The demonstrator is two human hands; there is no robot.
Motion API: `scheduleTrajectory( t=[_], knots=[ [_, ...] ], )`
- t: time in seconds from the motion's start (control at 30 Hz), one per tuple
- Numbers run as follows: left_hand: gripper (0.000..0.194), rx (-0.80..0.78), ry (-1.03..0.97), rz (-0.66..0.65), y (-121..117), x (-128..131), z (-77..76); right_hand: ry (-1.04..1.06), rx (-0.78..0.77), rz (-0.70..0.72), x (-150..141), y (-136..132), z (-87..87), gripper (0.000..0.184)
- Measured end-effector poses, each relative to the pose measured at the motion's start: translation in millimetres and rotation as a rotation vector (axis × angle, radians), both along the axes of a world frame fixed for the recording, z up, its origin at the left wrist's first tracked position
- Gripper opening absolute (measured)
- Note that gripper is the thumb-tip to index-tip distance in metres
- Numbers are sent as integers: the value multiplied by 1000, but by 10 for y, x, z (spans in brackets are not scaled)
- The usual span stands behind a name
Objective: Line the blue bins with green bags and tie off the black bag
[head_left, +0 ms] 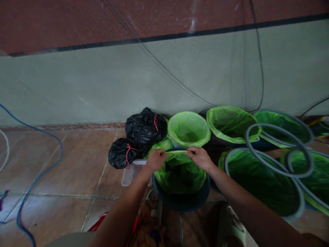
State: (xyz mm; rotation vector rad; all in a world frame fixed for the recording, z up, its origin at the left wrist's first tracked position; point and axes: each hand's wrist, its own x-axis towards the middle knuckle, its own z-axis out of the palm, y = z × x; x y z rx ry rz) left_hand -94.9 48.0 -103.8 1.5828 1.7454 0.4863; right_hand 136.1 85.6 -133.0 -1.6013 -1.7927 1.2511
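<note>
A green bin bag point(177, 181) hangs inside a dark blue bucket point(190, 203) in front of me. My left hand point(156, 160) pinches the bag's edge at the far side of the bucket's rim. A short way to the right, my right hand point(200, 158) grips the same edge, and the strip between them is stretched. The near side of the bucket's wall shows bare, with the bag not over the rim there. Just beyond my hands stands a bin lined with a light green bag point(189, 128), folded over its rim.
Two tied black bags point(145, 127) with red ties lie at the left, by a clear plastic tray point(130, 176). Several green-lined bins stand to the right, some with grey rings point(279, 151) on top. A blue cable point(60, 151) crosses the tiled floor; a wall runs behind.
</note>
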Motion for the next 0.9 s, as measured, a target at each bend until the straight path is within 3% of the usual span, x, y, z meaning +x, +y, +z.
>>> scheduleTrajectory(
  t=[0.2, 0.47, 0.73, 0.9],
  knots=[
    [30, 13, -24, 102, 63, -71, -76, 73, -60, -3, 160, 9, -4, 35],
    [27, 112, 130, 41, -34, -38, -127, 107, -32, -122, 237, -42, -107, 42],
    [33, -3, 502, 16, 90, -9, -134, -305, 188, -144, 209, 36, -189, 34],
    [38, -91, 549, 46, 301, 21, -201, -518, 153, -194, 89, 96, -211, 35]
  ],
)
